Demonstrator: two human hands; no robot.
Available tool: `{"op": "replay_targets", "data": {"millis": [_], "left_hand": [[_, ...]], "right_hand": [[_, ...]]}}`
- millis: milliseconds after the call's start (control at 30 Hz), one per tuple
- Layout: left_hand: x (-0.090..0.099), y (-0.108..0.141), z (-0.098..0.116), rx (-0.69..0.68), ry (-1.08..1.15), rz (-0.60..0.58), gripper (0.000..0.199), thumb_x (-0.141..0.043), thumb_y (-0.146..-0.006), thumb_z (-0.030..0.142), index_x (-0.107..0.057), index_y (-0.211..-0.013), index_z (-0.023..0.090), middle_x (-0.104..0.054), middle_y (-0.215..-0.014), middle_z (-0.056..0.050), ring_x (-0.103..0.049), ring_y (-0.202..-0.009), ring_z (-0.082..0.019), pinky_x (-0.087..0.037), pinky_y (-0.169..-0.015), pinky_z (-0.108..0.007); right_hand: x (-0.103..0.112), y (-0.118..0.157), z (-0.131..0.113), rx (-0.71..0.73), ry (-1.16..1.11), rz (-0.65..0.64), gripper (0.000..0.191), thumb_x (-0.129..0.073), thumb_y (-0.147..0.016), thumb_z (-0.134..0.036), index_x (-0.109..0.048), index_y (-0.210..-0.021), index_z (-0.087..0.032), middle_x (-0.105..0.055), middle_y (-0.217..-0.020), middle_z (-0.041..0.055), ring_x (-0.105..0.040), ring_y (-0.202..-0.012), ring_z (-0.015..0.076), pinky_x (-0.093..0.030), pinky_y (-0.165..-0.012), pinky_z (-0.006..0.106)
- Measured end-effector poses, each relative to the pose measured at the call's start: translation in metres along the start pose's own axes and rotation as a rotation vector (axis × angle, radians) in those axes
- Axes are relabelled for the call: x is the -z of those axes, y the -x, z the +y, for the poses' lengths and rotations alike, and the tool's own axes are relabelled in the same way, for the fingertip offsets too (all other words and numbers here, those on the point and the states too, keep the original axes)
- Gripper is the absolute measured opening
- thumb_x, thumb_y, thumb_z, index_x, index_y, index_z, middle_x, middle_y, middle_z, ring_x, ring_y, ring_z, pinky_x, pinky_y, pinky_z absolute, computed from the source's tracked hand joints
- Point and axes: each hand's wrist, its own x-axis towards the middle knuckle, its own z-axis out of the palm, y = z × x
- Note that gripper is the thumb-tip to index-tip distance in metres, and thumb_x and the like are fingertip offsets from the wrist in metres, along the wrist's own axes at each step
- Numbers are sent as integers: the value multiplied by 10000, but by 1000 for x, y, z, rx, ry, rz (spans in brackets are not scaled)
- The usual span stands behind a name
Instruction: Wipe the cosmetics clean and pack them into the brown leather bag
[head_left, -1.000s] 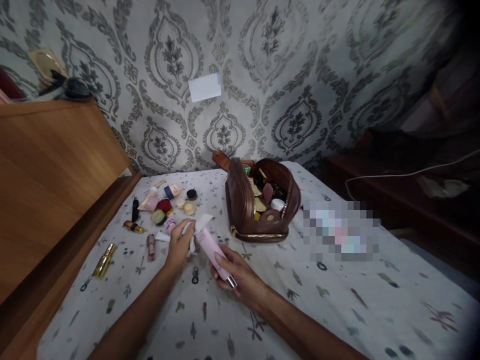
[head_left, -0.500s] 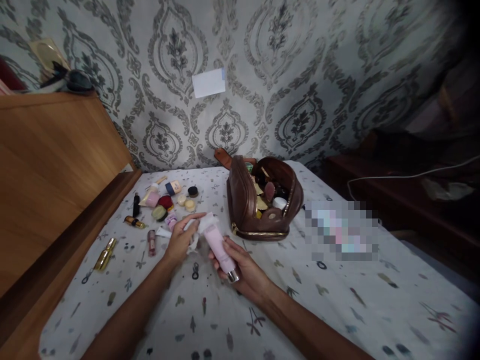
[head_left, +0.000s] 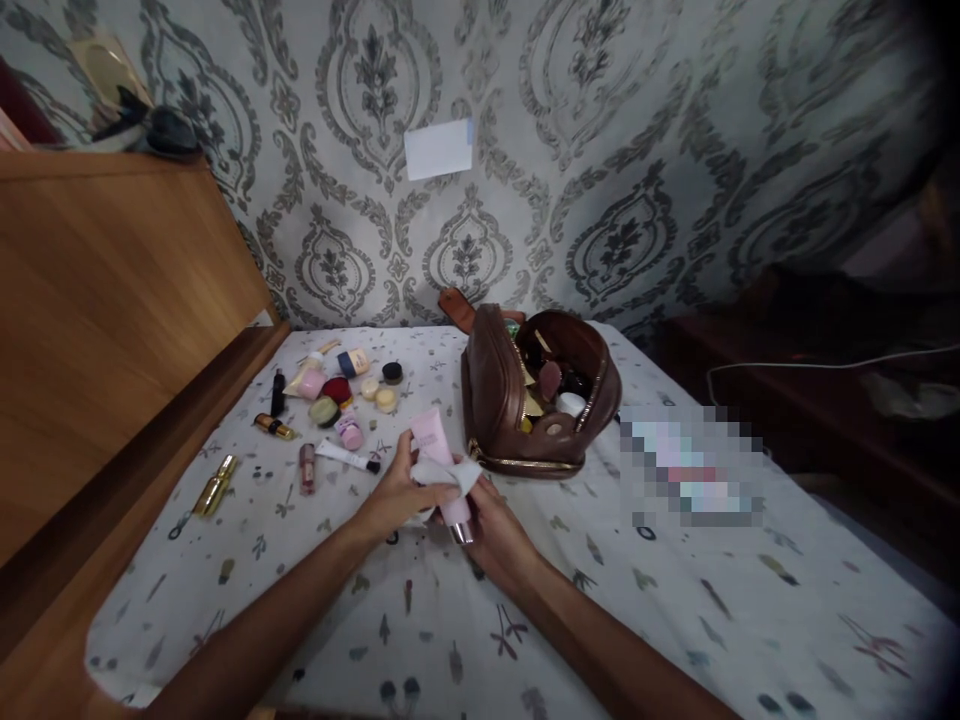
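Observation:
A pale pink squeeze tube (head_left: 430, 432) with a silver cap is tilted in front of me, its cap end toward me. My right hand (head_left: 491, 520) grips it near the cap from the right side. My left hand (head_left: 396, 498) pinches a white tissue (head_left: 441, 474), which lies across the middle of the tube. Some of the tube is hidden under the tissue and fingers. Left of my hands lie a white tube with a black cap (head_left: 346, 456), a small pink bottle (head_left: 349, 430) and a lip gloss tube (head_left: 307, 470).
Behind my right hand stands an open brown cosmetic bag (head_left: 491, 400) filled with cosmetics. Several jars, including a green one (head_left: 324, 411), sit at the back left. A gold bottle (head_left: 215, 486) lies near the left edge. A blurred-out object (head_left: 690, 465) is at the right.
The tissue in my left hand has moved right, onto the pink tube's middle. The white tube with the black cap is now uncovered. The view has shifted slightly.

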Motion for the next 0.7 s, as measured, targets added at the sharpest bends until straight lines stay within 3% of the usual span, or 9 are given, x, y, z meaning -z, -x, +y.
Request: {"op": "replay_targets", "data": {"millis": [133, 300, 367, 433, 533, 600, 700], "left_hand": [[0, -1, -3, 5, -31, -15, 738, -852, -589, 324, -490, -1226, 234, -665, -1019, -22, -632, -758, -146, -498, -573, -203], [10, -7, -12, -75, -133, 232, 446, -673, -776, 570, -651, -1036, 208, -685, -828, -21, -627, -726, -163, -447, -521, -209], [12, -7, -17, -62, -167, 227, 450, -592, -821, 627, -674, -957, 205, -665, -731, -20, -626, -683, -173, -463, -528, -231], [11, -6, -19, -45, -212, 147, 494, -524, -845, 667, -680, -926, 205, -652, -687, -20, -628, -655, -183, -497, -563, -263], [7, 0, -15, -100, -317, 35, 527, -522, -846, 664, -681, -1048, 205, -724, -961, -82, -662, -1004, -249, -531, -874, -339], [4, 5, -9, -137, -421, -50, 571, -523, -868, 612, -613, -1242, 190, -654, -1278, -106, -514, -1302, -262, -390, -1106, -366], [1, 11, 0, -141, -579, -204, 601, -441, -940, 503, -441, -1429, 155, -475, -1504, -112, -383, -1421, -235, -261, -1196, -354]], "right_hand": [[-3, 2, -5, -23, -41, 5, 444, -820, -680, -471, -653, -1005, -218, -716, -854, 7, -649, -727, 177, -480, -535, 246], [-7, 6, -9, -78, -73, -126, 462, -829, -682, -500, -662, -982, -191, -708, -786, 28, -650, -699, 166, -419, -474, 207], [-8, 7, -9, -70, -52, -123, 471, -837, -675, -497, -674, -990, -187, -712, -775, 32, -662, -709, 176, -458, -511, 229], [-7, 6, -8, -49, -38, -88, 473, -850, -655, -498, -690, -977, -191, -724, -795, 33, -677, -746, 194, -507, -578, 264], [-4, 3, -8, 25, -72, -53, 422, -865, -643, -459, -708, -946, -212, -746, -875, 18, -683, -849, 203, -543, -703, 293], [-2, 0, -9, 78, -97, -45, 379, -860, -657, -438, -716, -935, -225, -752, -923, 7, -675, -914, 199, -543, -774, 295], [-1, -1, -10, 133, -99, -24, 354, -858, -656, -421, -727, -929, -239, -752, -959, -3, -663, -976, 203, -537, -841, 300]]}}
